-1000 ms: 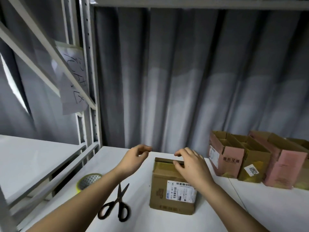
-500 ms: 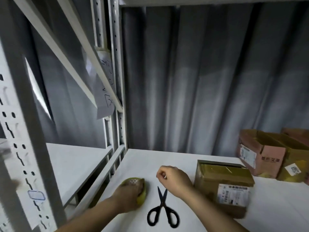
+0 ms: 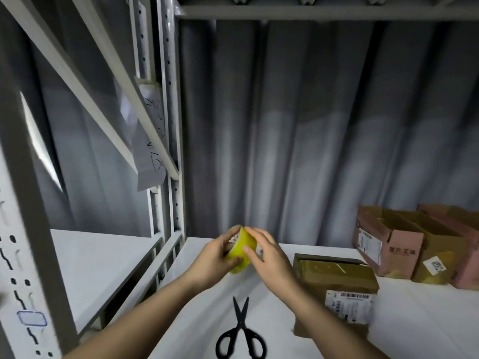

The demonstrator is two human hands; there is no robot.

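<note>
A yellow roll of tape (image 3: 242, 251) is held up above the white shelf (image 3: 197, 307). My left hand (image 3: 213, 257) grips the roll from the left, fingers curled round it. My right hand (image 3: 267, 252) touches the roll from the right, its thumb and fingertips on the tape's outer face. A closed brown cardboard box (image 3: 334, 278) with a barcode label sits to the right of my hands. Black scissors (image 3: 241, 335) lie on the shelf below my hands, blades pointing away from me.
Several open brown and pink cartons (image 3: 404, 244) stand at the back right. A grey curtain (image 3: 311, 125) hangs behind the shelf. Metal rack posts (image 3: 171, 125) with a handwritten paper (image 3: 151, 141) stand at left, beside a lower white shelf (image 3: 98, 257).
My left hand has lifted the tape roll off the shelf. My right hand has come from beside the scissors up to the roll. Earlier both hands were on the box.
</note>
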